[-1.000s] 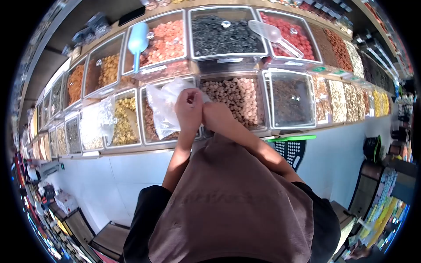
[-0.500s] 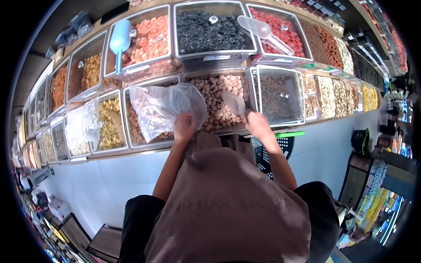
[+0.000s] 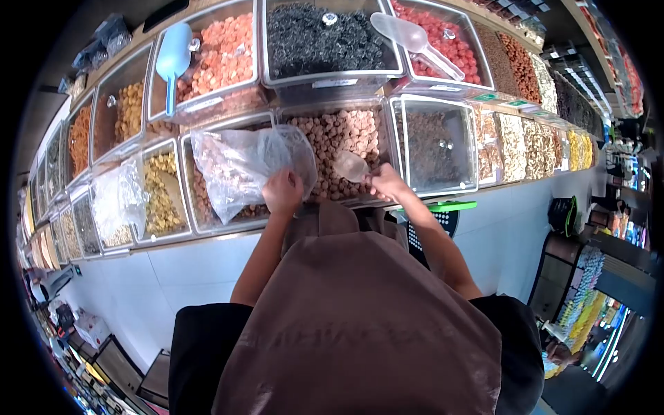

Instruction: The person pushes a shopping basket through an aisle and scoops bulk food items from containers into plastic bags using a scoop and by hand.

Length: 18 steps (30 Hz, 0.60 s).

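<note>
My right hand (image 3: 387,184) is closed around the handle of a clear scoop (image 3: 351,167). The scoop's bowl is over a bin of round brownish dried pieces (image 3: 344,129), at the side nearer me; whether it holds any pieces is hard to see. My left hand (image 3: 283,191) is closed on the edge of a clear plastic bag (image 3: 235,166). This bag spreads over the neighbouring bin (image 3: 205,223) on the left, and its mouth faces the scoop. The bag's contents, if any, cannot be made out.
A lidded bin (image 3: 436,149) stands to the right. Behind are bins of black pieces (image 3: 325,48) and red ones. A blue scoop (image 3: 173,59) and another clear scoop (image 3: 408,38) lie on top. A second plastic bag (image 3: 119,197) is at left. A green-handled black basket (image 3: 443,221) is below the counter's edge.
The scoop has turned and shifted left and toward me, nearer the bag. My right hand has moved slightly left with it. My left hand keeps hold of the bag.
</note>
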Each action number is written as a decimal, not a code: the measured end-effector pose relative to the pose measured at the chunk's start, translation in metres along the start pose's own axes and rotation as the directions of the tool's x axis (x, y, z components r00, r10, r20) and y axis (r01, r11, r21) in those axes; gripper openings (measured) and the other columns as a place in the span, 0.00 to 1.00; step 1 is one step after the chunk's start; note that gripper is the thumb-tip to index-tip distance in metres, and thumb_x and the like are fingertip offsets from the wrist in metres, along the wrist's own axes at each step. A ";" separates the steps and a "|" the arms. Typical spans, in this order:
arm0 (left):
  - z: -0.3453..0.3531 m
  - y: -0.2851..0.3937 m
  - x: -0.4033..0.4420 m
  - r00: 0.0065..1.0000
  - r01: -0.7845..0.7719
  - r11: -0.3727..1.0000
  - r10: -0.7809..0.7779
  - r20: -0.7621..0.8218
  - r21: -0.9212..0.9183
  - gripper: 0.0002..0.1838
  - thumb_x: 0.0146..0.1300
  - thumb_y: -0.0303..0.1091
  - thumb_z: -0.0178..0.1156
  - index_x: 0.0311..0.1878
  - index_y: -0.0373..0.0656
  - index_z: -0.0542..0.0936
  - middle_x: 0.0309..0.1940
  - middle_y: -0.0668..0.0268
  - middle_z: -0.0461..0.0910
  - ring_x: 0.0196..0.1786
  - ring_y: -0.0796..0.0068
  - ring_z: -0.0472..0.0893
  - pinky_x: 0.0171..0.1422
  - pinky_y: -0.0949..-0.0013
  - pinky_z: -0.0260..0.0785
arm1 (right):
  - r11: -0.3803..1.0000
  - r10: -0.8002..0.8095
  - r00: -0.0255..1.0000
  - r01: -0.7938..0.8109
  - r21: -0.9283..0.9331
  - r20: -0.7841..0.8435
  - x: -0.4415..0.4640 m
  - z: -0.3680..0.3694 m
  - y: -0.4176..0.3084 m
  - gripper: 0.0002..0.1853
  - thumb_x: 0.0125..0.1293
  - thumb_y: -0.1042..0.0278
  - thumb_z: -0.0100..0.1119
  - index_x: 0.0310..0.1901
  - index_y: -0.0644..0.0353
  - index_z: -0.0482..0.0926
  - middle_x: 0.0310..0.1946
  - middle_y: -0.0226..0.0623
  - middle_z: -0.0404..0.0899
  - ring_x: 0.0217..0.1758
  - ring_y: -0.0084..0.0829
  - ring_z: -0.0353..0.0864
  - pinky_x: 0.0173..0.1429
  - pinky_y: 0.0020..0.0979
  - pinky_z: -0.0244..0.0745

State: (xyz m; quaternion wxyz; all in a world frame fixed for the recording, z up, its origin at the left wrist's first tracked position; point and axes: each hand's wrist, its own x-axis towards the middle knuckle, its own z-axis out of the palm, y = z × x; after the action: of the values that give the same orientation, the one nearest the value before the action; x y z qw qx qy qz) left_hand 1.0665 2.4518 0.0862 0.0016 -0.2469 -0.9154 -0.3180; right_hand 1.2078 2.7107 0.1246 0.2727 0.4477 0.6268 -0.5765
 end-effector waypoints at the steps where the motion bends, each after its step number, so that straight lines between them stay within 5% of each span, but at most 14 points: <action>1: 0.001 -0.001 0.001 1.000 0.004 1.000 -0.004 -0.007 -0.010 0.06 0.54 0.34 0.64 0.28 0.46 0.76 0.22 0.61 0.78 0.28 0.54 0.81 0.33 0.53 0.72 | 1.000 -0.008 1.000 0.008 0.016 -0.005 -0.014 0.001 -0.011 0.18 0.75 0.60 0.60 0.49 0.71 0.81 0.20 0.34 0.75 0.11 0.18 0.62 0.11 0.28 0.50; 4: 0.001 0.001 -0.002 1.000 0.011 1.000 -0.011 -0.006 -0.022 0.05 0.53 0.32 0.64 0.29 0.46 0.76 0.22 0.61 0.78 0.28 0.54 0.80 0.33 0.53 0.72 | 0.991 -0.020 0.998 0.012 -0.130 -0.061 -0.009 0.009 -0.002 0.18 0.73 0.59 0.62 0.49 0.71 0.82 0.21 0.34 0.78 0.14 0.20 0.69 0.14 0.27 0.55; 5: 0.001 0.000 -0.003 1.000 0.012 1.000 -0.012 -0.011 -0.018 0.05 0.53 0.32 0.64 0.29 0.45 0.76 0.23 0.61 0.78 0.28 0.54 0.80 0.33 0.53 0.72 | 0.868 -0.318 0.942 0.246 -0.430 -0.103 -0.008 0.018 -0.002 0.17 0.72 0.62 0.63 0.47 0.73 0.82 0.25 0.41 0.82 0.17 0.24 0.75 0.20 0.32 0.70; 6: 0.003 0.000 0.001 1.000 0.011 1.000 -0.011 -0.028 -0.016 0.05 0.53 0.31 0.64 0.28 0.45 0.77 0.23 0.60 0.78 0.28 0.54 0.80 0.33 0.53 0.72 | 0.784 -0.337 0.934 0.208 -0.585 -0.120 -0.012 0.021 0.000 0.16 0.65 0.65 0.64 0.42 0.75 0.83 0.33 0.61 0.84 0.40 0.50 0.88 0.46 0.43 0.83; 8: 0.006 0.001 0.006 0.998 -0.006 1.000 0.004 -0.057 -0.029 0.05 0.53 0.31 0.64 0.28 0.45 0.76 0.23 0.61 0.78 0.29 0.54 0.80 0.33 0.53 0.72 | 0.880 -0.248 0.967 0.204 -0.429 -0.049 0.011 0.041 -0.004 0.15 0.62 0.66 0.64 0.39 0.74 0.83 0.35 0.64 0.83 0.43 0.54 0.87 0.52 0.45 0.82; 9: 0.004 -0.002 0.002 0.998 -0.019 0.999 0.017 -0.059 -0.034 0.05 0.53 0.31 0.64 0.28 0.44 0.76 0.24 0.61 0.78 0.29 0.55 0.80 0.33 0.53 0.72 | 0.749 -0.314 0.942 0.167 -0.641 -0.121 0.019 0.049 -0.010 0.14 0.63 0.66 0.63 0.39 0.72 0.84 0.36 0.63 0.84 0.43 0.54 0.87 0.52 0.46 0.82; 14: -0.003 0.003 0.005 0.999 -0.002 1.000 0.001 -0.035 -0.029 0.06 0.50 0.30 0.64 0.28 0.45 0.76 0.24 0.62 0.78 0.29 0.56 0.80 0.33 0.55 0.72 | 0.837 -0.276 0.957 0.192 -0.512 -0.091 0.046 0.042 0.012 0.18 0.66 0.59 0.62 0.41 0.71 0.83 0.38 0.62 0.84 0.46 0.56 0.86 0.53 0.48 0.80; 18: 0.003 0.002 0.006 0.996 -0.012 1.000 0.012 -0.085 0.000 0.06 0.49 0.28 0.64 0.26 0.46 0.74 0.23 0.63 0.77 0.28 0.58 0.80 0.32 0.57 0.73 | 0.849 -0.441 0.893 0.384 -0.363 -0.085 0.071 0.044 0.035 0.21 0.70 0.55 0.60 0.47 0.71 0.78 0.34 0.60 0.83 0.42 0.61 0.84 0.48 0.52 0.78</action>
State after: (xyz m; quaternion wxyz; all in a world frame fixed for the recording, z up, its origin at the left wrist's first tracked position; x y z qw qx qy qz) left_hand 1.0626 2.4577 0.0862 0.0421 -0.2387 -0.9129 -0.3284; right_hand 1.1982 2.6834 0.0385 0.1616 0.2949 0.8180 -0.4667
